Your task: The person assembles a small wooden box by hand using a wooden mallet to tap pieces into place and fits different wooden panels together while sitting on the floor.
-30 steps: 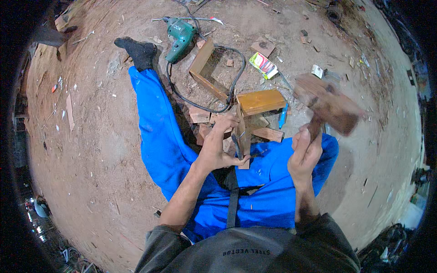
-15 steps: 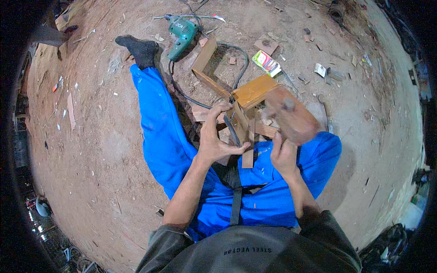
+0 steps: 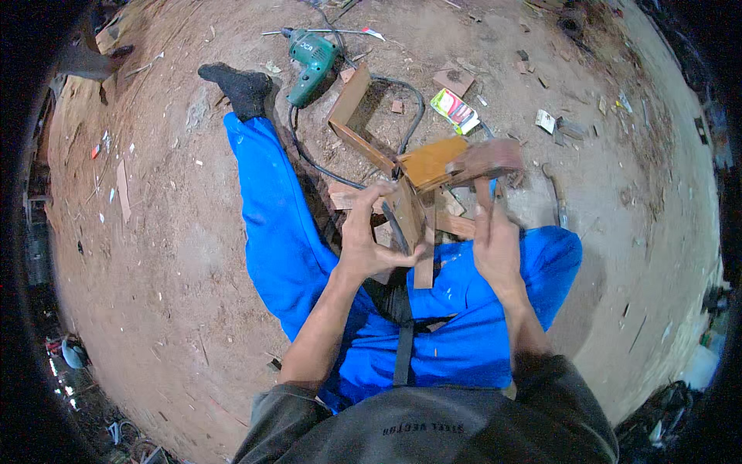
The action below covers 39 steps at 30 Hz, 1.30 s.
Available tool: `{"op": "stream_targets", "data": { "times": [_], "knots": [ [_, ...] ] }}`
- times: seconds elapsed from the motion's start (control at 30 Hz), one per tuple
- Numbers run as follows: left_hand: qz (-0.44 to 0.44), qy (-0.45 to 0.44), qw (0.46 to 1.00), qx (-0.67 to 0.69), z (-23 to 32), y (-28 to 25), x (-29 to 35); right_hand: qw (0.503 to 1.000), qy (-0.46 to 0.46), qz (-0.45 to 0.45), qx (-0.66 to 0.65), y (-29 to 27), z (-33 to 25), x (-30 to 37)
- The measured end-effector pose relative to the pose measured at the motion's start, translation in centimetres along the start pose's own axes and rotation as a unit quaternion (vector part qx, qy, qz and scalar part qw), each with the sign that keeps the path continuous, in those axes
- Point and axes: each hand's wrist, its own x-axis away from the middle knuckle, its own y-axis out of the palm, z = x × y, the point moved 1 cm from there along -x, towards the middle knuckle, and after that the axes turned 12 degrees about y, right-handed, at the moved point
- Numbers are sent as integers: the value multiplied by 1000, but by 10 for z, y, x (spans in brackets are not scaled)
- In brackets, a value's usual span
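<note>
My left hand [image 3: 365,238] grips a wooden board [image 3: 410,207] between thumb and fingers; a dark strip runs along the board's near edge. This board meets an orange-brown board [image 3: 434,161] and a thin-walled wooden frame [image 3: 362,143] at a corner just beyond my fingers. Closed around the handle of a wooden mallet [image 3: 485,161], my right hand [image 3: 497,246] is to the right of the boards. The mallet head overlaps the orange-brown board's right end in view; whether they touch I cannot tell.
A green power drill [image 3: 311,66] lies beyond my stretched left leg [image 3: 267,201], its black cable [image 3: 421,108] looping around the frame. A bright small packet [image 3: 454,110], wood offcuts [image 3: 456,224] and a tool with a curved end [image 3: 558,197] lie on the dirt floor [image 3: 170,271].
The mallet has swung away from me and turned, its head now over the orange-brown board. My right hand has shifted slightly right; my left hand keeps its grip nearly in place.
</note>
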Motion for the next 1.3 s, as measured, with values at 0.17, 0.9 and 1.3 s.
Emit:
{"op": "stream_targets", "data": {
  "times": [0.17,0.9,1.3],
  "knots": [
    [-19,19,1000,15,6,6,0,981,-99,107,-130,3,-3,17],
    [83,-87,989,85,4,-2,-14,891,264,-91,-358,17,40,38],
    [313,-338,821,339,-18,-16,-21,960,99,45,-260,-33,72,64]
  ]
}}
